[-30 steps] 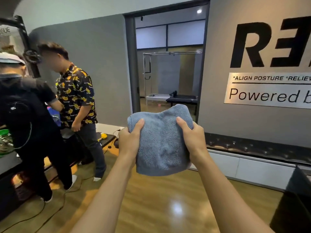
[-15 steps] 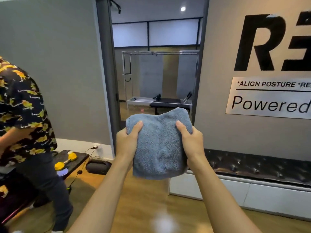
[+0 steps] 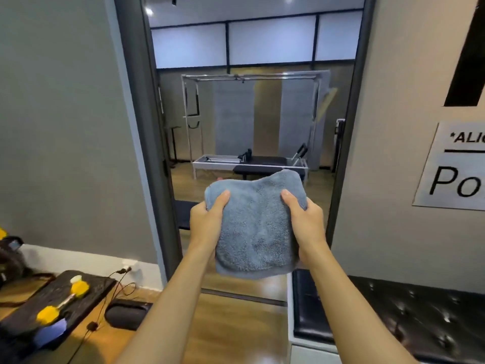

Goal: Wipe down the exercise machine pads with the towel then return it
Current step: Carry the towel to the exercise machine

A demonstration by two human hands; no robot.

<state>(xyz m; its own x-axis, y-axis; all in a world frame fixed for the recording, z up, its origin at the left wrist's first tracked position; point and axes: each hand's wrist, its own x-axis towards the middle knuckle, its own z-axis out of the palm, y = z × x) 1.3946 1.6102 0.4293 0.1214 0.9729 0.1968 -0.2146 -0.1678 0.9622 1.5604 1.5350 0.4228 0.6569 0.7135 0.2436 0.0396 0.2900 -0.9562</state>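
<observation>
**Item 1.** Towel (image 3: 258,227): blue-grey terry cloth, folded. It is held upright in the air at the centre of the view, in front of the doorway (image 3: 147,127). It is touched by nothing but the two hands.

**Item 2.** Left hand (image 3: 207,219): placed at the towel's 9 o'clock edge. The edge is clamped between the thumb, laid across the front face, and the fingers, which are wrapped behind the cloth and mostly hidden.

**Item 3.** Right hand (image 3: 305,222): placed at the towel's 3 o'clock edge in a mirrored grip. The thumb is laid on the front and the fingers are closed on the cloth from behind.

**Item 4.** Exercise machine (image 3: 252,161): seen at 12 o'clock through the doorway, in the far room, well apart from the towel. A white bed under a tall metal frame is shown, with a black pad (image 3: 265,168) mounted on it.

**Item 5.** Bench (image 3: 393,311): black, tufted, set along the wall at 4 o'clock.

**Item 6.** Sign (image 3: 451,166): fixed to the wall at 3 o'clock, cut off by the view's edge.

**Item 7.** Dumbbell (image 3: 63,300): yellow-ended, laid on a black mat (image 3: 39,311) at 8 o'clock. Cables (image 3: 123,282) and a dark oval pouch (image 3: 126,312) are found just beside the mat on the wooden floor (image 3: 236,324).
</observation>
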